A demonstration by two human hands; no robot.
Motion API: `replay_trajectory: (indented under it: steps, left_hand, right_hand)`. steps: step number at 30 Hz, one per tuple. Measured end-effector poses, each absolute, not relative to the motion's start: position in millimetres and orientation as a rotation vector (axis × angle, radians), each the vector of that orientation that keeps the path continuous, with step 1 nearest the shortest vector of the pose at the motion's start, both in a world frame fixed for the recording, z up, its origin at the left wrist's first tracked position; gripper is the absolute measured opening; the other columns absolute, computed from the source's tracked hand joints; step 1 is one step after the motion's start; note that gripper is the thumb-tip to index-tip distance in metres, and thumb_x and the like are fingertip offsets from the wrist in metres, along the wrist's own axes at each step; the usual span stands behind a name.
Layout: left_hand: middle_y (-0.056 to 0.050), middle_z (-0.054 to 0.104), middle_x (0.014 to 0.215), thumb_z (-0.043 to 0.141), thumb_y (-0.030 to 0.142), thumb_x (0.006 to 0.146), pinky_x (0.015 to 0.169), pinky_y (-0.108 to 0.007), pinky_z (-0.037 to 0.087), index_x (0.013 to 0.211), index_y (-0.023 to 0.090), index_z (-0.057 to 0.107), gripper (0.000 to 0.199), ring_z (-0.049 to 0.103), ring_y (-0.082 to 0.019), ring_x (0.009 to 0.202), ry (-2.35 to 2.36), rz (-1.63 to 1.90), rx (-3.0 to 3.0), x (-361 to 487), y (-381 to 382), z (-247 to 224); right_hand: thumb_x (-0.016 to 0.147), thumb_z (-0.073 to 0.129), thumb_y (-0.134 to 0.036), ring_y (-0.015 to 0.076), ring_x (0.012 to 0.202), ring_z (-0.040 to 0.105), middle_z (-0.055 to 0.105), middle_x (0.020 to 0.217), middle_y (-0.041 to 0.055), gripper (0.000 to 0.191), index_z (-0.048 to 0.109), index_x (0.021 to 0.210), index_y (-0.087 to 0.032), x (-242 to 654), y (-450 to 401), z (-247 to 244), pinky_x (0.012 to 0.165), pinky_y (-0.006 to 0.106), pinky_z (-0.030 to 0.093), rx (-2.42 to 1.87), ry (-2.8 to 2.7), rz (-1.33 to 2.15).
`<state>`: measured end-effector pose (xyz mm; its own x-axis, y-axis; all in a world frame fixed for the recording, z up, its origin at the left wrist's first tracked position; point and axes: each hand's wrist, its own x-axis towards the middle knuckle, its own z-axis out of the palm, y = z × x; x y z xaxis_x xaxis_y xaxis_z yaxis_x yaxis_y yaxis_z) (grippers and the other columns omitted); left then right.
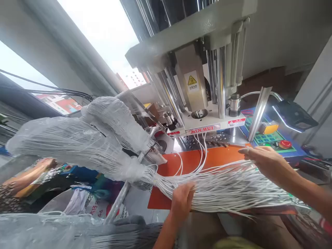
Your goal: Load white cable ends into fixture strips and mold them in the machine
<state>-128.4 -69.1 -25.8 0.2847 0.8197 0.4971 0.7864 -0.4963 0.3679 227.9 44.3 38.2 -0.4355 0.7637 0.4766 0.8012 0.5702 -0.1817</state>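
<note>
Far left: a forearm of another person [31, 174], bare to the wrist, above a dark patterned garment [12, 199]. Below, a white printed woven sack [86, 204], contents not visible. Next, two clear plastic bags [70, 145] packed with long white strands, lying up and to the left of the work. From their mouths, a thick bundle of white insulated wires [218, 192], long axis almost level across the view, dipping slightly toward the lower right, loose ends fanning out beyond the right hand. Bundle lying over an orange-red mat [168, 193], a few strands looping up toward a perforated steel plate [207, 140] under the MIN-HUI press [207, 121]. Left hand [181, 202] in a closed grip, fingers wrapped over the bundle at mid-length. Right hand [267, 162] further along, grip open, fingers extended, palm against the upper strands, fingertips reaching over the mat, nothing clasped. Beyond, to the right: a blue-and-green control panel [269, 140] with a red stop button [285, 144], and a gooseneck lamp [293, 116] bent over it.
</note>
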Motion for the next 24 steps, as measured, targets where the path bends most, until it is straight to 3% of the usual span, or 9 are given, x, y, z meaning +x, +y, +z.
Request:
replay_trajectory:
  steps: [4, 7, 9, 13, 15, 17, 19, 21, 24]
  left_hand:
    - [-0.005, 0.071, 0.088, 0.044, 0.023, 0.095, 0.071, -0.030, 0.048, 0.105, 0.020, 0.059, 0.018, 0.065, -0.019, 0.078, 1.593, 0.952, 2.436, -124, -77, -34]
    - [-0.007, 0.070, 0.088, 0.041, 0.024, 0.094, 0.073, -0.033, 0.047, 0.099, 0.019, 0.061, 0.021, 0.063, -0.021, 0.080, 1.616, 0.846, 2.325, -122, -84, -22]
    - [-0.007, 0.070, 0.092, 0.052, 0.030, 0.089, 0.082, -0.037, 0.047, 0.104, 0.020, 0.062, 0.021, 0.063, -0.023, 0.087, 1.554, 0.709, 2.202, -119, -90, 0]
    - [-0.010, 0.059, 0.129, 0.087, 0.044, 0.053, 0.109, -0.046, 0.033, 0.142, 0.025, 0.037, 0.104, 0.049, -0.031, 0.124, 1.214, 0.524, 1.894, -95, -90, 55]
    - [-0.013, 0.052, 0.138, 0.087, 0.048, 0.051, 0.111, -0.046, 0.031, 0.145, 0.026, 0.033, 0.110, 0.044, -0.032, 0.130, 1.045, 0.553, 1.631, -71, -76, 70]
    - [-0.012, 0.060, 0.122, 0.081, 0.052, 0.062, 0.101, -0.041, 0.042, 0.135, 0.021, 0.045, 0.087, 0.058, -0.027, 0.115, 0.919, 0.635, 1.289, -43, -57, 71]
    - [-0.006, 0.064, 0.092, 0.076, 0.052, 0.068, 0.074, -0.029, 0.051, 0.118, 0.017, 0.055, 0.064, 0.065, -0.015, 0.077, 0.807, 0.650, 1.014, -19, -38, 62]
    - [0.003, 0.055, 0.070, 0.076, 0.049, 0.070, 0.046, -0.017, 0.036, 0.109, 0.016, 0.056, 0.054, 0.045, -0.003, 0.045, 0.746, 0.610, 0.907, -5, -25, 49]
    - [0.008, 0.047, 0.058, 0.069, 0.049, 0.077, 0.036, -0.017, 0.011, 0.110, 0.016, 0.056, 0.048, 0.021, 0.000, 0.037, 0.821, 0.685, 0.898, -1, -19, 30]
  right_hand:
    - [0.083, 0.042, -0.016, 0.0174, 0.052, 0.051, 0.058, 0.055, 0.0011, 0.023, 0.060, 0.069, -0.023, 250, 39, 29, 0.060, 0.032, 0.032, -1.239, -2.383, -0.248]
    - [0.084, 0.043, -0.016, 0.0220, 0.070, 0.059, 0.066, 0.075, 0.0036, 0.021, 0.061, 0.090, -0.024, 256, 39, 21, 0.067, 0.036, 0.035, -1.151, -2.356, -0.329]
    - [0.084, 0.042, -0.013, 0.0223, 0.070, 0.058, 0.063, 0.075, 0.0026, 0.021, 0.058, 0.093, -0.024, 246, 35, 18, 0.072, 0.039, 0.034, -1.124, -2.386, -0.364]
    - [0.081, 0.044, -0.002, 0.0202, 0.061, 0.054, 0.057, 0.066, 0.0008, 0.024, 0.057, 0.084, -0.021, 197, 18, 23, 0.070, 0.038, 0.032, -1.127, -2.616, -0.412]
    - [0.081, 0.044, -0.001, 0.0217, 0.066, 0.055, 0.059, 0.069, 0.0038, 0.025, 0.060, 0.086, -0.020, 171, 10, 32, 0.069, 0.038, 0.032, -1.159, -2.663, -0.528]
    - [0.082, 0.046, -0.005, 0.0234, 0.072, 0.056, 0.062, 0.075, 0.0075, 0.022, 0.062, 0.088, -0.019, 152, 8, 42, 0.072, 0.039, 0.033, -1.127, -2.703, -0.606]
    - [0.081, 0.050, -0.009, 0.0251, 0.076, 0.056, 0.064, 0.079, 0.0096, 0.019, 0.064, 0.091, -0.018, 146, 10, 50, 0.076, 0.042, 0.035, -1.069, -2.745, -0.593]
    - [0.080, 0.052, -0.010, 0.0275, 0.090, 0.057, 0.067, 0.094, 0.0107, 0.027, 0.063, 0.103, -0.020, 154, 14, 54, 0.085, 0.046, 0.036, -1.033, -2.703, -0.515]
    - [0.083, 0.053, -0.014, 0.0316, 0.126, 0.041, 0.053, 0.135, 0.0117, 0.054, 0.044, 0.135, -0.025, 182, 21, 51, 0.101, 0.055, 0.027, -1.134, -2.451, -0.379]
